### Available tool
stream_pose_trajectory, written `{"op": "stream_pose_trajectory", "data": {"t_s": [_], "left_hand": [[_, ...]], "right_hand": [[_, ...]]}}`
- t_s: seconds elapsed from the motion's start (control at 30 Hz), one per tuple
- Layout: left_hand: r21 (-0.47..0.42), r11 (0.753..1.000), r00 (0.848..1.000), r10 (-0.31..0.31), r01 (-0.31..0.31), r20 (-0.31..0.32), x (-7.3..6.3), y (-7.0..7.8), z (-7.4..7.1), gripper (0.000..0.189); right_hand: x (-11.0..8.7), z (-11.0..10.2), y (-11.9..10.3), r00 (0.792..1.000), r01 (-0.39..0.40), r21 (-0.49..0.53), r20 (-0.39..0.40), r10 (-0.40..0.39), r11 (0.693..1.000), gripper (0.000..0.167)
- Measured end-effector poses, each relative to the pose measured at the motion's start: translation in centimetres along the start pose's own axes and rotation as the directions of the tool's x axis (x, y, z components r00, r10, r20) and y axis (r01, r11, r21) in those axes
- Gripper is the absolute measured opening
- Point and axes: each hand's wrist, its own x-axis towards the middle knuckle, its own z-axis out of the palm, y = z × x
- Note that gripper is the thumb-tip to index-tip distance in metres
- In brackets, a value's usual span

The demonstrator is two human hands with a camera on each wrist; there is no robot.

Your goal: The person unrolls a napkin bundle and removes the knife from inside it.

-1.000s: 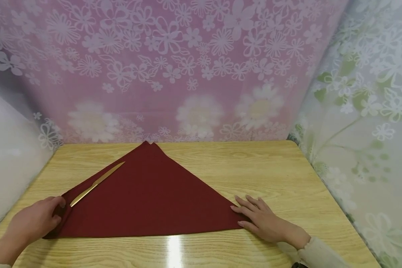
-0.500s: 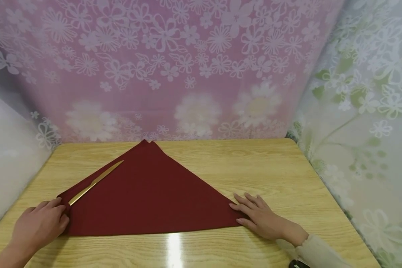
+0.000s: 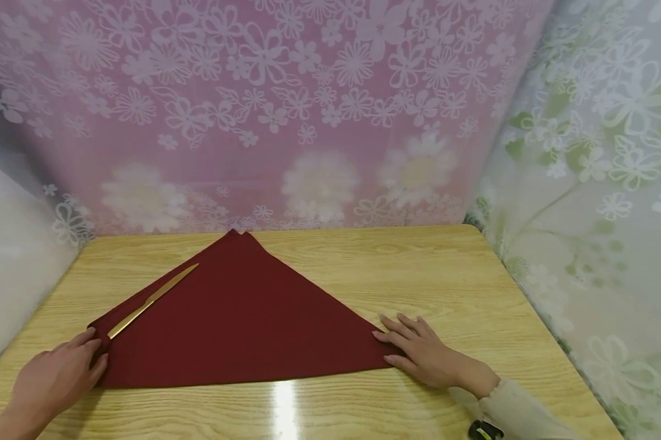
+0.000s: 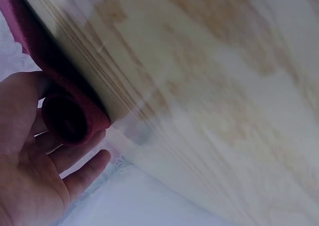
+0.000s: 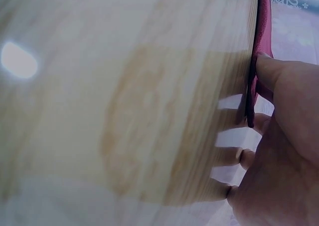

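A dark red cloth napkin (image 3: 242, 318), folded into a broad triangle, lies on the table with its peak at the far edge. Along its left slope rests a golden table knife (image 3: 154, 300), its handle end close to my left hand (image 3: 57, 376). That hand grips the napkin's left end, where the left wrist view shows the cloth curled into a hollow roll (image 4: 70, 117) between thumb and fingers. On the napkin's right corner lies my right hand (image 3: 426, 354), fingers spread and nearly straight. Its thumb touches the cloth edge (image 5: 261, 41) in the right wrist view.
The wood-grain table (image 3: 385, 269) extends behind and in front of the napkin. A pink flowered curtain (image 3: 286, 134) hangs along its far edge, and a pale flowered one (image 3: 600, 201) borders the right side. A small black object (image 3: 484, 429) shows by the right sleeve.
My left hand has shifted and settled over the napkin's left end, covering the dark curled opening seen earlier. The right hand stays on its corner. The whole head view has drifted slightly.
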Motion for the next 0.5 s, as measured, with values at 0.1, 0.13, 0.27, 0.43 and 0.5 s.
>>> {"op": "stream_pose_trajectory", "data": {"t_s": [0.1,0.13,0.27,0.43,0.5], "left_hand": [[-0.014,1.0,1.0,0.015,-0.015,-0.009,-0.12,-0.12,0.22,0.027],[-0.019,1.0,1.0,0.019,-0.019,-0.014,-0.17,-0.11,0.28,0.027],[-0.033,0.999,0.999,0.032,-0.033,-0.024,-0.29,-0.15,0.34,0.026],[-0.052,0.998,0.998,0.028,-0.031,-0.047,-0.49,-0.14,0.24,0.027],[-0.053,0.998,0.998,0.026,-0.029,-0.048,-0.56,-0.15,0.23,0.028]], "right_hand": [[-0.02,-0.1,-0.08,1.0,-0.003,0.013,0.006,0.003,1.0,0.046],[-0.04,-0.12,-0.09,1.0,-0.006,0.018,0.01,0.006,1.0,0.046],[-0.07,-0.15,-0.14,1.0,-0.013,0.036,0.018,0.012,0.999,0.047],[-0.05,-0.06,0.0,1.0,-0.014,0.05,0.024,0.013,0.999,0.047],[-0.08,0.0,0.11,1.0,-0.018,0.049,0.025,0.017,0.999,0.047]]}}
